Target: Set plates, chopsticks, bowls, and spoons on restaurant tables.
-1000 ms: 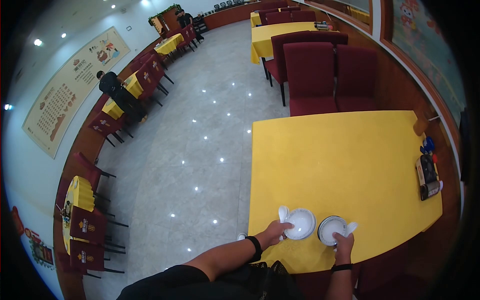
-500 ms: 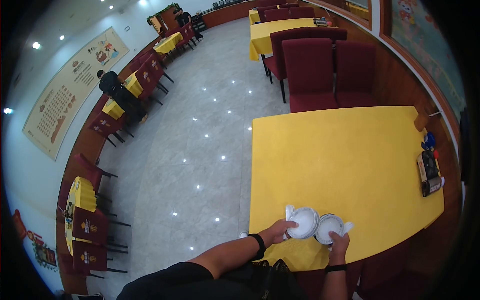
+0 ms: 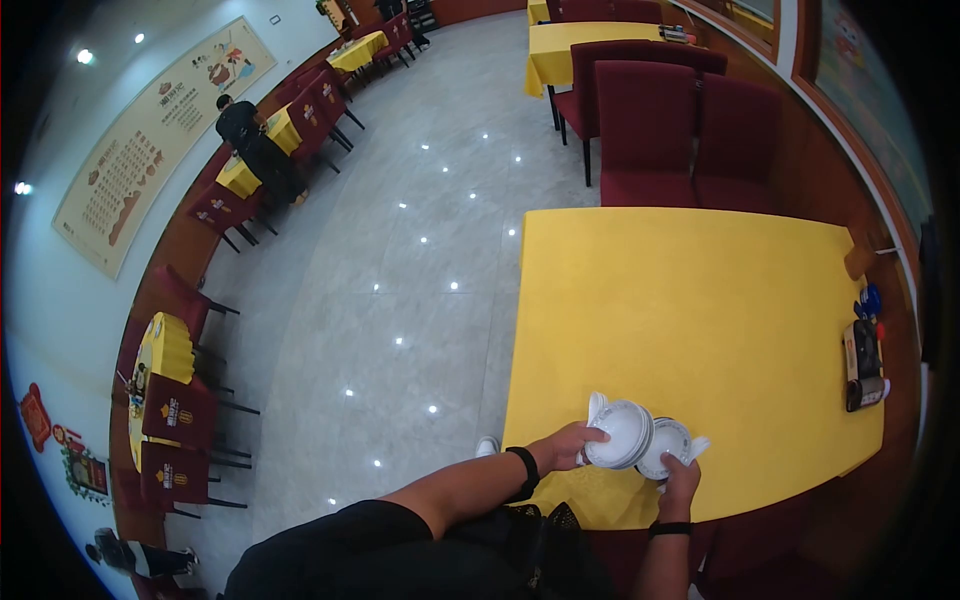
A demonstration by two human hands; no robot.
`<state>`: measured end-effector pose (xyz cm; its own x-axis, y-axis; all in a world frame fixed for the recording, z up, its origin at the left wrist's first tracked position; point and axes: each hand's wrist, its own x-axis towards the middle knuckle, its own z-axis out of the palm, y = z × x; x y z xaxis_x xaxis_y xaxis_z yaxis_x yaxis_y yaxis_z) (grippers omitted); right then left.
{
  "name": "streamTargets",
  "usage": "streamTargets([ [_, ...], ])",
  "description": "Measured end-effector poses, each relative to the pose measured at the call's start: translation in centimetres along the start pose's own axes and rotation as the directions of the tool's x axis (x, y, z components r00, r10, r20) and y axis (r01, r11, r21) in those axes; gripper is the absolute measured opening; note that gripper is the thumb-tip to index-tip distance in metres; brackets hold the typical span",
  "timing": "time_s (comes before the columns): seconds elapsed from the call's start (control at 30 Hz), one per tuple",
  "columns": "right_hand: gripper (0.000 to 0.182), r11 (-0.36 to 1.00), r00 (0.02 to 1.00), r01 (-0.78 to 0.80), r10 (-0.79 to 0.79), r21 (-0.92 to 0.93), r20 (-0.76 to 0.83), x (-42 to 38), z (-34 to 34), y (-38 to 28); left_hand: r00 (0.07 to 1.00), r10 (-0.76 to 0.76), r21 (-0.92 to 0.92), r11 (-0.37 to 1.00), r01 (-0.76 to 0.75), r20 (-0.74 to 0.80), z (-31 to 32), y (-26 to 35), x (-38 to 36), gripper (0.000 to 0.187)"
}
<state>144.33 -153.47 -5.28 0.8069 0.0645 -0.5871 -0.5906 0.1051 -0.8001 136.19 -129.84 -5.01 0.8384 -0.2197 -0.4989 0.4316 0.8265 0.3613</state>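
Note:
My left hand (image 3: 572, 445) is closed on a stack of white dishes (image 3: 620, 433), thumb over the rim, with a white spoon (image 3: 597, 405) upright beside the stack. My right hand (image 3: 681, 483) grips a second stack of white dishes with patterned rims (image 3: 662, 448); another white spoon (image 3: 699, 446) pokes out at its right. The two stacks meet side by side, the left one overlapping the right. Both are held over the near edge of a table with a yellow cloth (image 3: 680, 310).
Condiment bottles (image 3: 862, 365) and an orange-brown cup (image 3: 858, 262) stand at the table's right edge. Dark red chairs (image 3: 645, 130) are beyond it. A person in black (image 3: 255, 145) bends over a table at the left. Another person (image 3: 140, 555) is at lower left.
The view has shifted, and both hands with their dishes appear slightly further right and higher. A person has come into view at the lower left.

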Motion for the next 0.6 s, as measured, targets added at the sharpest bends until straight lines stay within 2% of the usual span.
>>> streamTargets([
  [0.07,0.046,0.997,0.999,0.048,-0.047,0.057,-0.023,0.0,0.2,0.3,1.0,-0.003,-0.032,0.999,0.002,-0.018,-0.2,-0.2,0.2,0.044],
  [0.2,0.046,0.999,1.0,0.021,-0.021,0.026,-0.011,-0.8,0.4,-0.6,1.0,0.004,-0.038,0.999,-0.005,-0.016,-0.7,-0.3,0.5,0.044],
  [0.47,0.047,0.999,1.0,0.001,-0.001,0.055,0.007,-1.3,0.8,-0.8,0.988,-0.061,-0.08,0.994,0.073,0.139,0.9,-0.4,0.8,0.05],
  [0.6,0.046,0.997,1.0,0.012,-0.014,0.079,0.022,-2.1,1.1,-0.9,0.984,-0.081,-0.067,0.994,0.092,0.156,0.7,-0.2,1.0,0.05],
])
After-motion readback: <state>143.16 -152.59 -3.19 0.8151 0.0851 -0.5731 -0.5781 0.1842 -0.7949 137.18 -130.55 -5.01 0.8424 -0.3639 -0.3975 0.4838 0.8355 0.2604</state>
